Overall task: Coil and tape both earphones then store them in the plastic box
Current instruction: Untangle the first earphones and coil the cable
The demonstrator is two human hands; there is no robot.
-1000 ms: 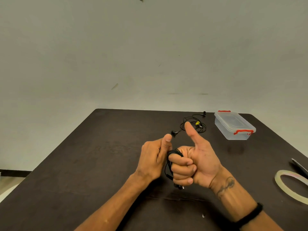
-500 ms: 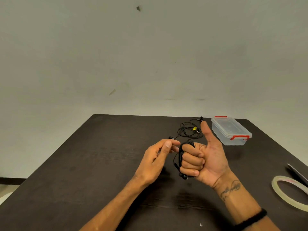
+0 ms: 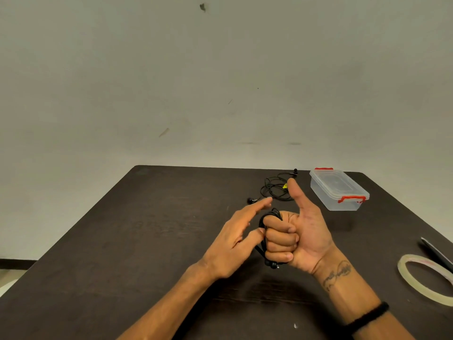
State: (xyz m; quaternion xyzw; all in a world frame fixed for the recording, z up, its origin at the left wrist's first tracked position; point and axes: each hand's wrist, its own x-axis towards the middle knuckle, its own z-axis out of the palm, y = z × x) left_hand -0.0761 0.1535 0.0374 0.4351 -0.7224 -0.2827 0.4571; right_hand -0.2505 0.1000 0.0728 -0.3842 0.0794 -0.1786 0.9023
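Two earphones in play, one in hand, one loose on the worktop (image 3: pixel 137 241).

Left hand (image 3: pixel 235 244): fingers straight and relaxed, gripping nothing. Index tip points up-right; one lower finger touches the cable bundle from the left. Forearm comes in from bottom centre, angled up-right.

Coiled earphone (image 3: pixel 267 231): black cable wrapped around the curled fingers of the right hand, loops running top to bottom, so the coil's long axis is roughly vertical in view. Earbuds hang out below the fist. It sits directly right of the left hand, touching it.

Right hand (image 3: pixel 294 236): four fingers curled into a fist with the coil around them, thumb stuck straight up, palm side facing the camera. Grip is closed on the cable. Black band on the wrist.

Second earphone (image 3: pixel 274 190): loose tangle behind the hands near the far edge, one bud trailing off to the left, partly hidden by the raised thumb. Not coiled yet.

Plastic box (image 3: pixel 339 190): clear, red latches, lid on, just right of the loose earphone, well apart from both hands.

Tape roll (image 3: pixel 424 278): flat at the right edge, near the right forearm, well apart from the left hand. A dark tool lies just beyond it; can't tell what it is.

Judgement: coiling of the first looks about done; taping is next. The free left hand must cross past the right arm to reach the tape.
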